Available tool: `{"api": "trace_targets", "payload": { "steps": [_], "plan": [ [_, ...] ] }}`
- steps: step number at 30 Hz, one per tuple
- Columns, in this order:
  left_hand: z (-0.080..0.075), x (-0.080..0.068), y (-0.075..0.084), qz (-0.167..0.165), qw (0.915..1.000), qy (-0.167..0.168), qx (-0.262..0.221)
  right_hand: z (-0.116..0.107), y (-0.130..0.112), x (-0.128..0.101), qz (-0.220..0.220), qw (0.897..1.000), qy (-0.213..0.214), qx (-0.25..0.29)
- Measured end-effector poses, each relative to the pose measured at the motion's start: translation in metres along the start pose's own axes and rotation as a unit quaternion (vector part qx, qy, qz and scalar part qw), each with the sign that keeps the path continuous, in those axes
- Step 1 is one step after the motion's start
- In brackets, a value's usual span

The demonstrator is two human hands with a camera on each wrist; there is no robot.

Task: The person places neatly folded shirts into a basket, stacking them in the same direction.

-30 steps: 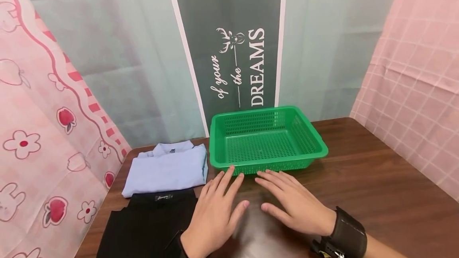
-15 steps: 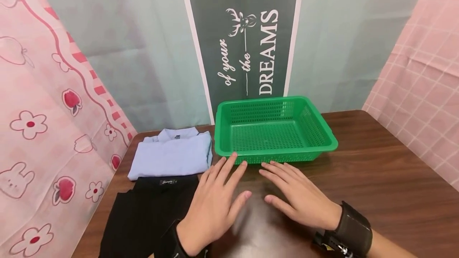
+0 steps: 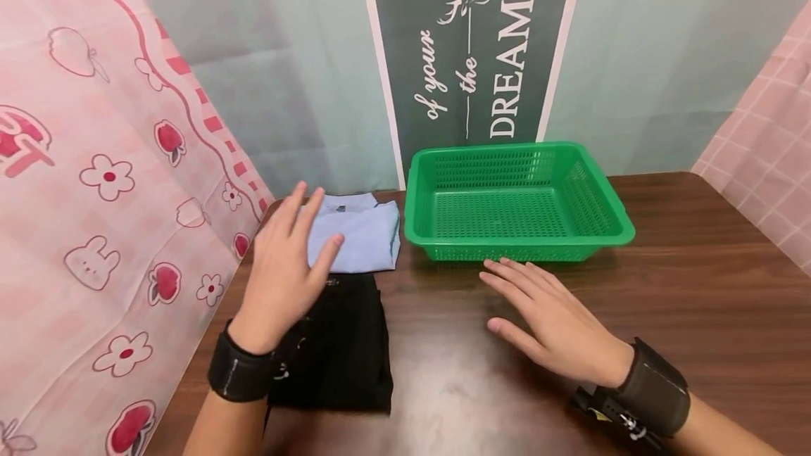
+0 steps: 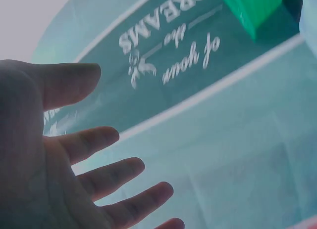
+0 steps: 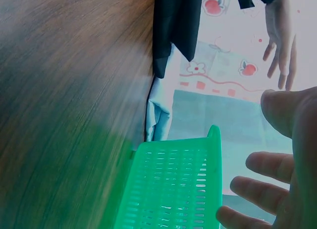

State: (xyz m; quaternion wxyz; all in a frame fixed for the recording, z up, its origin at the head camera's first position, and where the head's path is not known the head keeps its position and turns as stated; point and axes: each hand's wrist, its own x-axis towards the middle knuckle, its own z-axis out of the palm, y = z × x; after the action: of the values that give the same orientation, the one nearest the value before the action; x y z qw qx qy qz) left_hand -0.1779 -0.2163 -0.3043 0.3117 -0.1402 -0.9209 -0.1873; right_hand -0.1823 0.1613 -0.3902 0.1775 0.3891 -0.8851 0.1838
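Blue folded shirt point(image 3: 357, 234) lay at the desk's point(image 3: 697, 287) back-left corner, against the back edge, with the black folded garment point(image 3: 342, 343) just in front of it, running toward the front-left edge. The green basket point(image 3: 608, 195) sat at the middle of the back edge, just beside the blue shirt, nothing visible inside.

Left hand point(image 3: 285, 269) hovered over the seam where the two garments met — fingers spread and straight, palm down, holding nothing; the wrist view showed the same splayed fingers point(image 4: 99, 177) with air under them. Right hand point(image 3: 551, 312) lay flat on the desk just before the basket's front wall, fingers straight and slightly fanned, gripping nothing.

Risks, as a judgement: the left hand sat across both garments, so a grab from that pose could catch the black collar along with the blue shirt and drag the folds open. A one-handed lift of soft folded cloth would likely let it sag and unfold. The light basket was unheld — a nudge could slide it along the back edge.
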Motion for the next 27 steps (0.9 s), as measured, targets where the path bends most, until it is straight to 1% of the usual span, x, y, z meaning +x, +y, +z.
{"api": "trace_targets", "payload": {
  "steps": [3, 6, 10, 13, 16, 21, 22, 24, 27],
  "plan": [
    [-0.012, 0.0, -0.012, -0.019, 0.9998, 0.008, -0.001, 0.001, 0.0, 0.001, -0.001, 1.0, -0.004, 0.004],
    [-0.019, -0.005, -0.022, -0.033, 0.9994, -0.004, 0.003, 0.001, -0.001, 0.003, 0.001, 1.0, -0.011, 0.007],
    [-0.021, -0.016, -0.037, -0.04, 0.9982, -0.041, 0.017, 0.002, -0.003, 0.004, 0.003, 1.0, -0.018, 0.006],
    [-0.02, -0.026, -0.051, -0.052, 0.9944, -0.088, 0.023, 0.004, -0.003, 0.004, -0.001, 1.0, -0.017, 0.008],
    [-0.019, -0.035, -0.066, -0.063, 0.9877, -0.142, 0.019, 0.004, -0.004, 0.003, -0.004, 1.0, -0.014, 0.01],
    [-0.022, -0.047, -0.089, -0.057, 0.9753, -0.214, -0.003, 0.002, -0.003, 0.003, 0.0, 1.0, -0.014, 0.01],
    [-0.024, -0.049, -0.092, -0.061, 0.9717, -0.228, -0.007, 0.002, -0.003, 0.003, -0.001, 1.0, -0.015, 0.01],
    [-0.026, -0.056, -0.097, -0.078, 0.9634, -0.256, -0.011, 0.002, -0.003, 0.005, -0.002, 1.0, -0.018, 0.012],
    [-0.027, -0.067, -0.103, -0.114, 0.9481, -0.297, -0.007, 0.004, -0.004, 0.007, -0.004, 1.0, -0.026, 0.015]
  ]
}}
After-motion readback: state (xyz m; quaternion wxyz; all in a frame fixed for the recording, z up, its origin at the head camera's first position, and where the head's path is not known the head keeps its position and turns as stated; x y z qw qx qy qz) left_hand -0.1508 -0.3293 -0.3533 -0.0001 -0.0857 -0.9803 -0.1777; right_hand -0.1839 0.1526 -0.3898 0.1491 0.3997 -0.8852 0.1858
